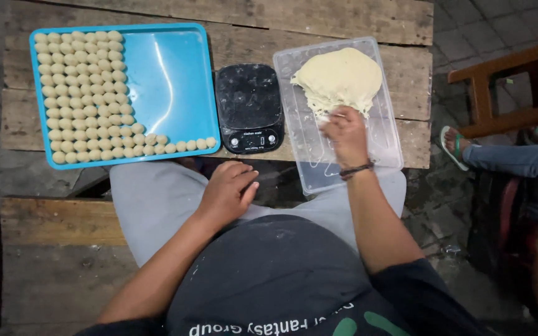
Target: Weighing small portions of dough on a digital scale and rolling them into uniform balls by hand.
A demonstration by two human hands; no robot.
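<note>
Head view, looking down past my lap. Nearest, my left hand [226,190] rests on my thigh, fingers loosely curled, holding nothing. Further out, my right hand [345,132] reaches into the clear plastic tray [319,168] and its fingertips pinch the near edge of the dough [339,79]; I can't tell how much it has nipped, since the hand covers the contact. The dough sits in the far half of that tray, a pale slumped mound w/ a ragged near side. I judge it soft, a bit tacky, and light in small bits: it'll stretch and tear rather than snap, so best taken at that thin near edge, not the thick middle. Left of the tray, touching or just beside it, is a black kitchen scale [248,107], nothing on it. Far left, the blue tray [172,74] holds rows of small dough balls [82,93], packed on its left side and along its near edge. All on a wooden table [231,15].
</note>
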